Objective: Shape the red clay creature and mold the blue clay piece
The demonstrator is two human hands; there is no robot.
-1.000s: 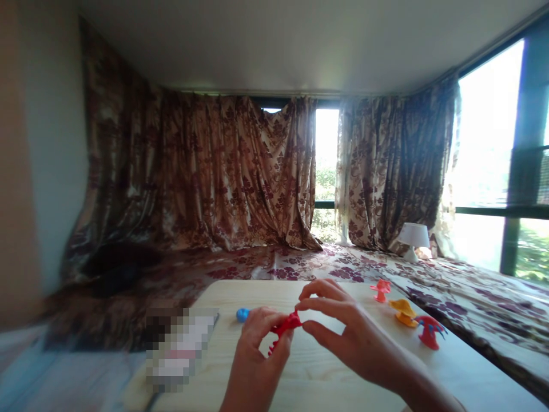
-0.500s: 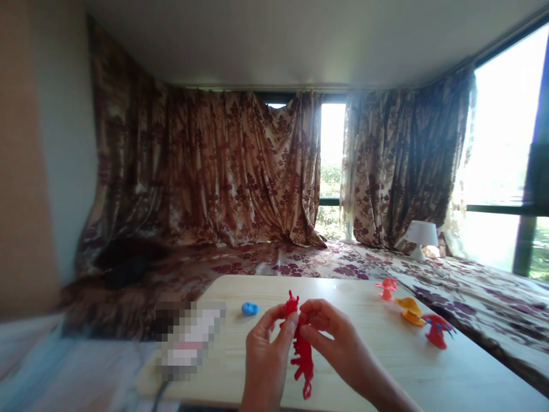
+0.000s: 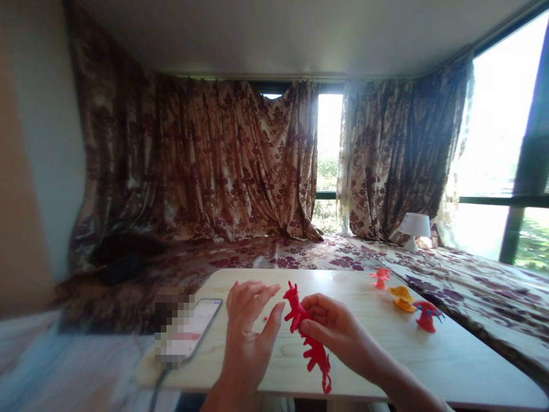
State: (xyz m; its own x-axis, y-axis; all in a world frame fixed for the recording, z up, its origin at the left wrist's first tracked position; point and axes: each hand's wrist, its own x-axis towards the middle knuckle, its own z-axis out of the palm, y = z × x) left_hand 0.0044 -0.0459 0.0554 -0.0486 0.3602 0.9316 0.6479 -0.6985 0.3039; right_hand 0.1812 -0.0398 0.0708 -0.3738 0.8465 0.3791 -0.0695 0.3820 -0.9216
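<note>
My right hand (image 3: 332, 320) pinches a long red modelling-clay figure (image 3: 316, 349) by its middle, above the table. The figure has two small horns at its upper end, several stubby limbs, and a looped tail hanging at the lower end. Just left of its head, my left hand (image 3: 249, 320) is held with thumb and fingers apart, not touching the figure. A tiny red bit of clay (image 3: 265, 318) shows between the left thumb and fingers, apparently on the table beyond. The blue clay piece seen earlier is hidden, probably behind my left hand.
Along the right side of the pale wooden table (image 3: 369, 372) stand a pink-red clay piece (image 3: 380, 278), a yellow one (image 3: 402, 298) and a red one with blue strands (image 3: 428, 316). A phone (image 3: 201, 326) with a cable lies at the left. A white lamp (image 3: 415, 225) stands behind.
The red figure has been raised and turned upright, then shifted slightly right in my right hand. My left hand has let go of it and moved left, covering the blue piece.
</note>
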